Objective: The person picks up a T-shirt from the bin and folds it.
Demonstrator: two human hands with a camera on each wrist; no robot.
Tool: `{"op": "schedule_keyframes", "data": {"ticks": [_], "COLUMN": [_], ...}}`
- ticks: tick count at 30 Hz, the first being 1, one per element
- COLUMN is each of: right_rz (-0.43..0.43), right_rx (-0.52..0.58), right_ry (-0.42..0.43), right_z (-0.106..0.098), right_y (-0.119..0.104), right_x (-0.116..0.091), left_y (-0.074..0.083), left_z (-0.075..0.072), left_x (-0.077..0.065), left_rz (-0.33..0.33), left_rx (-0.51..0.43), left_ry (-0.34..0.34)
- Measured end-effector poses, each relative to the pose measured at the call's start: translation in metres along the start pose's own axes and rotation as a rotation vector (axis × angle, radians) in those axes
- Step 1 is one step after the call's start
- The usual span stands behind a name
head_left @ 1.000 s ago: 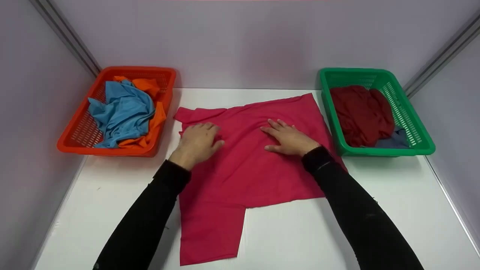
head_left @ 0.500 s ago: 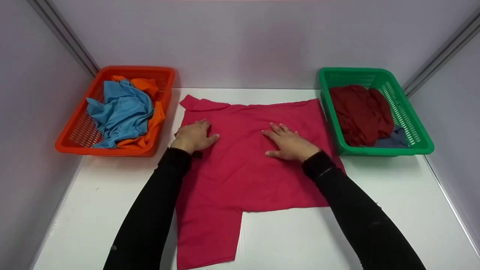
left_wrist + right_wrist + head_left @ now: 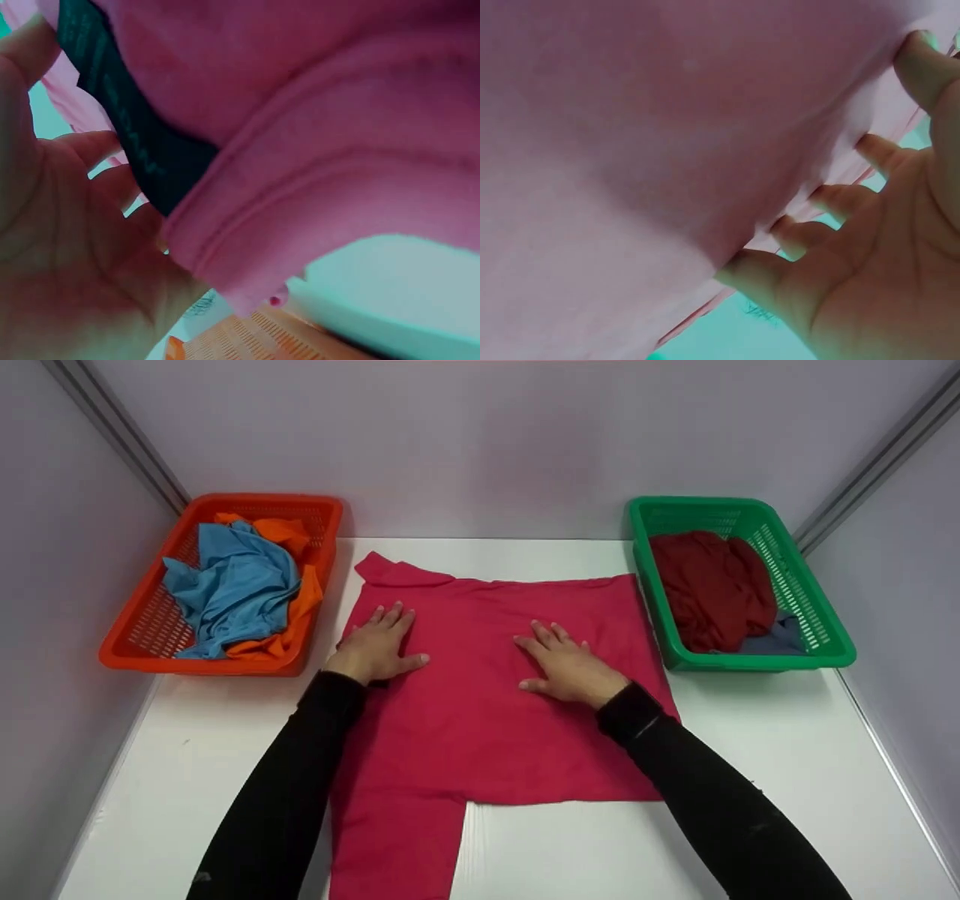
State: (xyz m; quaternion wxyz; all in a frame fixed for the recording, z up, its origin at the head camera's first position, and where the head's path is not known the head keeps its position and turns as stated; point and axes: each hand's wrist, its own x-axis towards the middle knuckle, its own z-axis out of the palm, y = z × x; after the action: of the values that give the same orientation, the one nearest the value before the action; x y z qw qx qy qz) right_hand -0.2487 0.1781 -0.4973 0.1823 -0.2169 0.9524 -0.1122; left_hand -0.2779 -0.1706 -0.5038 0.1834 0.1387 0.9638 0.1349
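Note:
A crimson T-shirt (image 3: 480, 750) lies spread sideways on the white table, one sleeve (image 3: 397, 847) reaching toward me and the other folded at the far left. My left hand (image 3: 375, 649) rests on its left part with fingers spread. In the left wrist view, the collar (image 3: 247, 217) and a dark neck label (image 3: 142, 135) show beside the left palm (image 3: 67, 247). My right hand (image 3: 568, 666) presses on the middle right of the shirt, fingers spread. In the right wrist view, the fingertips of the right hand (image 3: 870, 247) touch the fabric.
At the back left stands an orange basket (image 3: 131, 664) with blue (image 3: 247, 577) and orange cloths. A green basket (image 3: 757, 662) at the back right holds a dark red cloth (image 3: 712, 592) and a grey-blue one. White walls (image 3: 480, 450) enclose the table.
Both hands have slid toward me, drawing the shirt with them. Its far right corner has come nearer, the far edge is straighter, and the wrinkles in the middle have flattened.

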Motion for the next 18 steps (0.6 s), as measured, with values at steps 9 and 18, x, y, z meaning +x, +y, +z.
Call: {"op": "schedule_keyframes", "data": {"ticks": [9,18], "right_rz": [-0.036,0.053], "right_rx": [-0.034,-0.069], "right_ry": [-0.055,0.036], "right_z": [-0.002,-0.033], "right_y": [-0.021,0.028], "right_x": [-0.023,0.001], "left_y": [-0.003,0.0], "left_z": [0.011,0.009], "left_x": [-0.03,-0.031], "left_rz": [0.031,0.013], "left_rx": [0.018,0.021], "left_ry": [-0.004,0.0]}}
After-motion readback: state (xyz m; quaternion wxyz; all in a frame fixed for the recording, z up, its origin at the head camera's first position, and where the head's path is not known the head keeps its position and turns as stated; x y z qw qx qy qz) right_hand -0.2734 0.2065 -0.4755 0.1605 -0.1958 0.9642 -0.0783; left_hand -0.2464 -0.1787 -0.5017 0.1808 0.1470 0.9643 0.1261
